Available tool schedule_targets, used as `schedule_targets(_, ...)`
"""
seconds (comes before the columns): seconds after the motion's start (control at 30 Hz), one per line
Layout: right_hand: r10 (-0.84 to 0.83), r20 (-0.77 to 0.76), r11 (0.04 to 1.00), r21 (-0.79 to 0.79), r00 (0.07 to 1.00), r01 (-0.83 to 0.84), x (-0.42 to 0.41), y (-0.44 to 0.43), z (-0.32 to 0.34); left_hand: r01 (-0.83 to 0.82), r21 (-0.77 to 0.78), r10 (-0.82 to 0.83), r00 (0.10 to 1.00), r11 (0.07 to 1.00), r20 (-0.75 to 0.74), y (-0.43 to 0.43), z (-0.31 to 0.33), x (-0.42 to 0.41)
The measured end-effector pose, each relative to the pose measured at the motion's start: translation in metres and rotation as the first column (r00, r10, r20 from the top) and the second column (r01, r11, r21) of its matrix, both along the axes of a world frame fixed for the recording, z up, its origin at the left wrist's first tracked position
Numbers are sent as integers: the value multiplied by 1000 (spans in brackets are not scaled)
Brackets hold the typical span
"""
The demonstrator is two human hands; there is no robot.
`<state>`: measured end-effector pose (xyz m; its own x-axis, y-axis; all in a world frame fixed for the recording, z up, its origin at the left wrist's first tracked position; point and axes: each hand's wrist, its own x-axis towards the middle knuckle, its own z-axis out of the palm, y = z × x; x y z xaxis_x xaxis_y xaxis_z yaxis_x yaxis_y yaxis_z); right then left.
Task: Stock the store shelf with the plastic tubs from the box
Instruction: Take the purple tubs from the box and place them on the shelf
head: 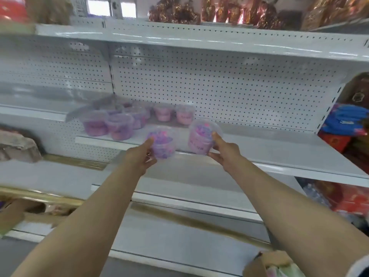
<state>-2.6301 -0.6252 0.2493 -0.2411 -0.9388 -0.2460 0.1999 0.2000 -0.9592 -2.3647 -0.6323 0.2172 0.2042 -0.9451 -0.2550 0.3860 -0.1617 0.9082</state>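
Several stocked tubs (119, 126) of clear plastic, lids on, pink and purple contents, stand clustered on the left end of the white shelf (279, 150), close to its perforated back panel (229, 86); blur prevents an exact count. Left hand (142, 156): arm stretched toward the shelf, thumb and fingers curled round the left tub (162, 143). This tub is tilted with its lid toward the camera, at the shelf's front edge, right of the cluster and apart from it. Right hand (224, 150): arm likewise stretched out, thumb up against the rim and fingers under the base, clamped on the right tub (199, 138). This tub is tilted, pink side wall showing, over the front half of the shelf; whether it touches the board cannot be told. The hands are apart, the two held tubs lying between them with a gap. Blue packs (347, 120) are stacked past the right end of the shelf, beyond its upright. Cardboard box (259, 264): well below the shelf, under the right forearm, only partly in view, with pale contents showing.
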Motion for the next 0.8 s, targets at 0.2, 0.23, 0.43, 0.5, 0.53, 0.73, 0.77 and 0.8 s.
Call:
schedule_targets(0.2, 36, -78, 999, 34, 996, -33, 18, -78, 4, -1, 24, 1, 1000, 1000, -2, -75, 7, 11)
schedule_targets(0.23, 32, -80, 999, 36, 996, -29, 19, -91, 3, -8, 37, 8, 1000, 999, -10, -87, 8, 9)
schedule_targets(0.43, 46, -172, 997, 70, 984, -35, 20, -147, -4, -40, 91, 38, 999, 995, 22, -138, 6, 1)
schedule_targets(0.5, 48, -189, 997, 71, 981, -35, 17, -154, -9, -50, 96, 46, 998, 994, 43, -146, 3, -1)
schedule_targets(0.53, 44, -192, 997, 68, 980, -32, 16, -157, -10, -54, 97, 50, 998, 994, 46, -149, 2, -1)
schedule_targets(0.73, 38, -216, 998, 59, 976, -26, 14, -160, -15, -45, 97, 26, 982, 994, 188, -156, -4, 5)
schedule_targets(0.77, 39, -221, 998, 60, 974, -26, 14, -159, -17, -71, 84, 49, 969, 994, 243, -157, -5, 5)
schedule_targets(0.8, 38, -225, 998, 65, 974, -24, 15, -159, -18, -106, 55, 85, 950, 993, 302, -159, -6, 6)
